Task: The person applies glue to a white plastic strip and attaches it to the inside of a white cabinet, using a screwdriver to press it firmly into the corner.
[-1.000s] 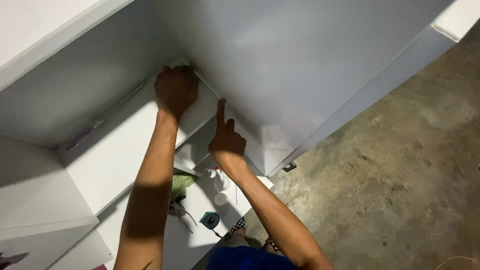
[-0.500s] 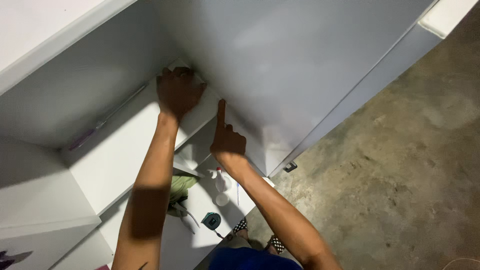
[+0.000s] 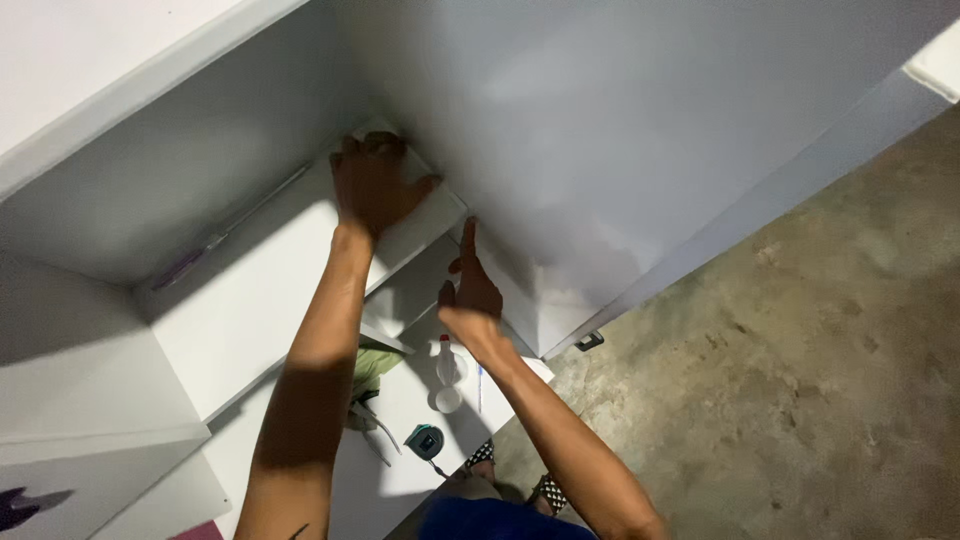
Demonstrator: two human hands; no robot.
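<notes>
I look down into a white cabinet. My left hand [image 3: 375, 183] lies palm down on a white shelf board [image 3: 250, 300], near the back corner where the shelf meets the upright panel [image 3: 620, 130]. It may press something small and white there; I cannot tell. My right hand [image 3: 468, 290] is lower, index finger stretched out and touching the edge of the upright panel, holding nothing.
On the lower white board [image 3: 405, 405] lie a spray bottle [image 3: 447, 370], a green cloth [image 3: 372, 368], a tape measure [image 3: 425, 438] and a cable. A pen-like tool [image 3: 190, 262] rests along the shelf's back. Bare concrete floor [image 3: 800, 350] lies to the right.
My left hand has slid a little along the shelf toward the corner. My right hand stays at the panel edge, finger still extended. The view has shifted slightly.
</notes>
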